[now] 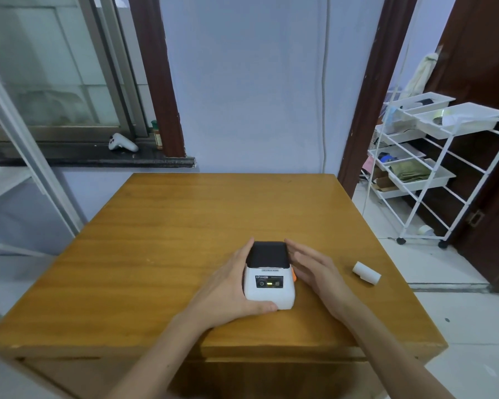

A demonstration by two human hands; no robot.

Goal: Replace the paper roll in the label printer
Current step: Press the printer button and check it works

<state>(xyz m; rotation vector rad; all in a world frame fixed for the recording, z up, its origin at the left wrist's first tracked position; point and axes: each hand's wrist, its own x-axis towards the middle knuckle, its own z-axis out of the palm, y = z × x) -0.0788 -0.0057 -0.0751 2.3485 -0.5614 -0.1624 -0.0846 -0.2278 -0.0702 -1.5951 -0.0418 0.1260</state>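
Observation:
A small white label printer (269,276) with a black lid and an orange side button sits on the wooden table (162,254), its lid closed and a green light lit on its front panel. My left hand (228,286) wraps around the printer's left side, thumb under its front edge. Flat against the printer's right side, near the orange button, rests my right hand (319,275) with straight fingers. A white paper roll (366,272) lies on its side on the table to the right, apart from both hands.
A white wheeled rack (432,156) with trays stands on the floor to the right of the table. On the dark window sill at the back left lies a white game controller (121,143). The wall is right behind the table's far edge.

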